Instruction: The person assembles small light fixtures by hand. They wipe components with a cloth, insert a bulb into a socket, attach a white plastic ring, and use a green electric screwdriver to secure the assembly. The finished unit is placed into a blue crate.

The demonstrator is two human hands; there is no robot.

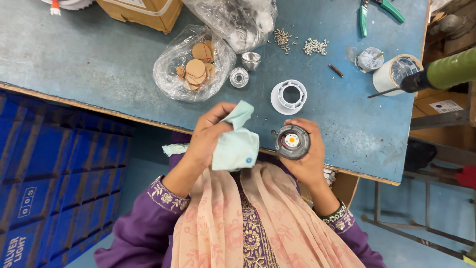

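A pale green cloth (237,144) is gripped in the left hand (208,136), just left of the round lamp housing (292,142) cupped face-up in the right hand (305,154) at the table's (99,64) near edge.

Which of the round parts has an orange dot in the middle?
The dark round part held in the right hand. The white ring and the small ribbed silver ring on the table have open centres.

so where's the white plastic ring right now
In the head view the white plastic ring lies on the blue table, just above the right hand, with a small ribbed metal ring to its left.
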